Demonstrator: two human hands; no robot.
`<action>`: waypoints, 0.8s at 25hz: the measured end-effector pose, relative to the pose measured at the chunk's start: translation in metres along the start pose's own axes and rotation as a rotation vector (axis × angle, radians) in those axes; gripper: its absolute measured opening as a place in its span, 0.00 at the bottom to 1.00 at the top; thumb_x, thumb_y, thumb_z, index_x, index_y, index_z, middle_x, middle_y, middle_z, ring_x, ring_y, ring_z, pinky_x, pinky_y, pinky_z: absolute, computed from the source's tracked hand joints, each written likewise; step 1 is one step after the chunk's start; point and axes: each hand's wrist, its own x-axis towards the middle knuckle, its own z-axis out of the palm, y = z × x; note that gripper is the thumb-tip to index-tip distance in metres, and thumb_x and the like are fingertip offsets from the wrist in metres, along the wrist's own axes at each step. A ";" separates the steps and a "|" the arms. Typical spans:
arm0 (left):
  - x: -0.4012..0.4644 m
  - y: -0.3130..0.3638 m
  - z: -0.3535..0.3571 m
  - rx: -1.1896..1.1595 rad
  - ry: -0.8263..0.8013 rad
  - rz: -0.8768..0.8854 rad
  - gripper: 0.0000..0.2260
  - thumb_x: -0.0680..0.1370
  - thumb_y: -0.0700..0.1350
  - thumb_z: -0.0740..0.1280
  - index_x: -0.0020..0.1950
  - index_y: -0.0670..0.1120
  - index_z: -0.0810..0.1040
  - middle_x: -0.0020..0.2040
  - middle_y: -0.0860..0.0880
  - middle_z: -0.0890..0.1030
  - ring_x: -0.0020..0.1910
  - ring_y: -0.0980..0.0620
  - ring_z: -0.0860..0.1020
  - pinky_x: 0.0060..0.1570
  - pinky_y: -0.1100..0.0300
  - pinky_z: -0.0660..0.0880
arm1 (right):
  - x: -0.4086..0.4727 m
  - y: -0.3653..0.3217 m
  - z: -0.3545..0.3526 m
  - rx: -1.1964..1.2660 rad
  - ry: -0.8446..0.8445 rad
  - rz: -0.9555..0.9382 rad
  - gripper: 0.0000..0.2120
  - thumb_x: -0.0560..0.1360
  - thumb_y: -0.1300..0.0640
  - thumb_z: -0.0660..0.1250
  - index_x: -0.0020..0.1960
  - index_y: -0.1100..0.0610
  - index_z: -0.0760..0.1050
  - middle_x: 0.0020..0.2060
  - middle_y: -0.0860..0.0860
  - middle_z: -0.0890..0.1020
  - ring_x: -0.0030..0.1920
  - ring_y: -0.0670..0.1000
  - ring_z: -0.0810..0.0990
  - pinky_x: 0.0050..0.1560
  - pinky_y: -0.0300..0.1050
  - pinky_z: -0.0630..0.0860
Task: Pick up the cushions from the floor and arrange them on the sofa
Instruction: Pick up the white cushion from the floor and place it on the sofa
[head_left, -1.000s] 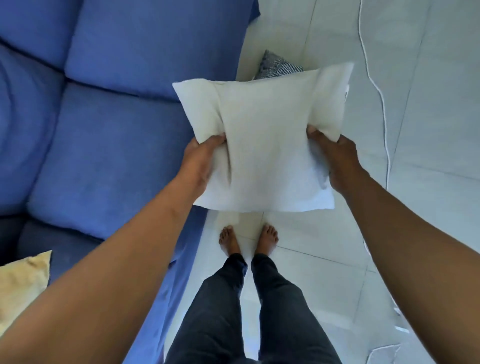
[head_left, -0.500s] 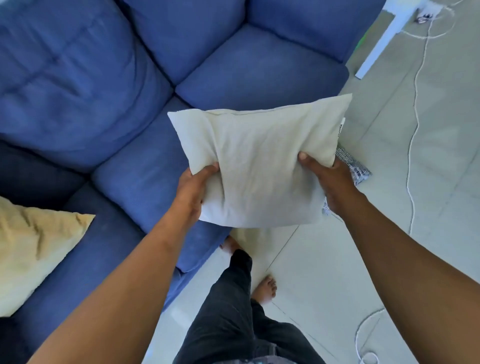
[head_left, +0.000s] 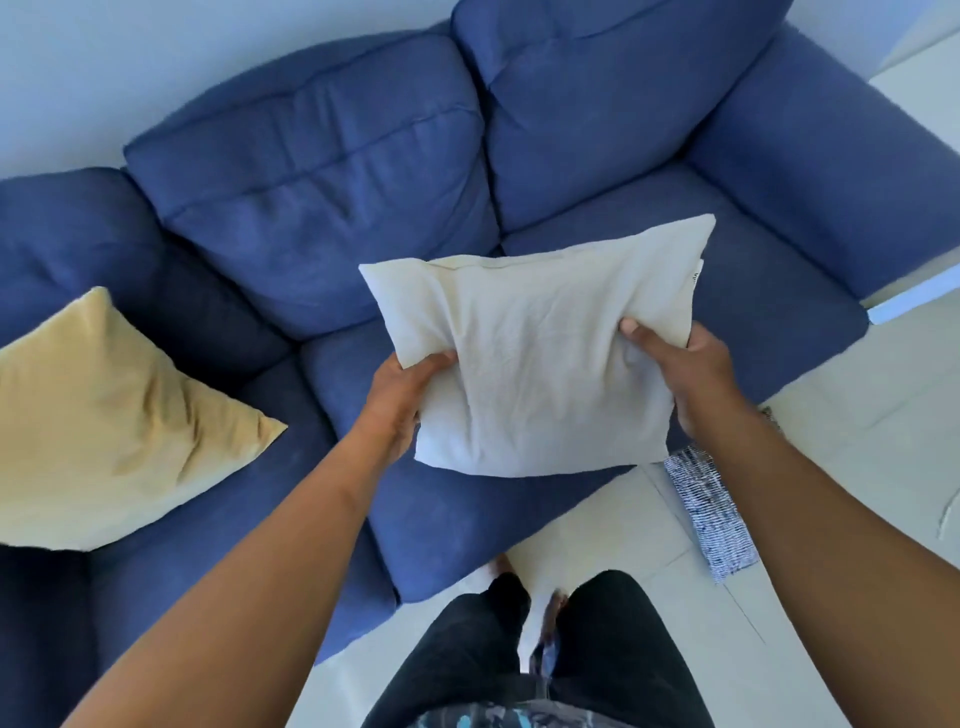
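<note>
I hold a cream-white cushion (head_left: 540, 358) in the air above the seat of the blue sofa (head_left: 332, 208). My left hand (head_left: 400, 395) grips its left edge and my right hand (head_left: 691, 374) grips its right edge. A yellow cushion (head_left: 104, 431) lies on the sofa seat at the left. A black-and-white patterned cushion (head_left: 709, 514) lies on the tiled floor at the right, partly hidden behind my right forearm.
The sofa's right armrest (head_left: 826, 171) rises at the upper right, with pale floor tiles (head_left: 857, 415) beyond it. A pale wall (head_left: 104, 67) stands behind the sofa. My legs and bare feet (head_left: 524, 597) are on the floor just in front of the seat edge.
My view has turned from the floor to face the sofa squarely. Both hands have carried the white cushion over the seat, and the yellow cushion has come fully into view.
</note>
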 end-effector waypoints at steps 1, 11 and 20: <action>0.004 0.006 -0.008 -0.012 0.023 0.001 0.21 0.76 0.46 0.76 0.69 0.50 0.79 0.62 0.51 0.87 0.62 0.47 0.84 0.58 0.48 0.82 | 0.006 -0.006 0.012 -0.004 -0.038 0.006 0.21 0.65 0.44 0.84 0.55 0.48 0.84 0.51 0.45 0.89 0.53 0.50 0.88 0.54 0.49 0.83; 0.055 0.033 -0.070 0.005 0.404 0.026 0.26 0.71 0.49 0.80 0.68 0.50 0.80 0.60 0.52 0.87 0.60 0.48 0.84 0.61 0.47 0.81 | 0.117 -0.045 0.144 -0.156 -0.342 0.120 0.14 0.70 0.60 0.80 0.55 0.58 0.84 0.49 0.51 0.90 0.49 0.52 0.89 0.44 0.45 0.82; 0.158 0.039 -0.111 -0.051 0.589 0.064 0.22 0.73 0.47 0.80 0.65 0.49 0.82 0.58 0.52 0.87 0.57 0.51 0.85 0.56 0.52 0.82 | 0.219 -0.045 0.250 -0.321 -0.378 0.024 0.09 0.72 0.62 0.78 0.50 0.55 0.81 0.46 0.49 0.87 0.44 0.47 0.86 0.40 0.40 0.80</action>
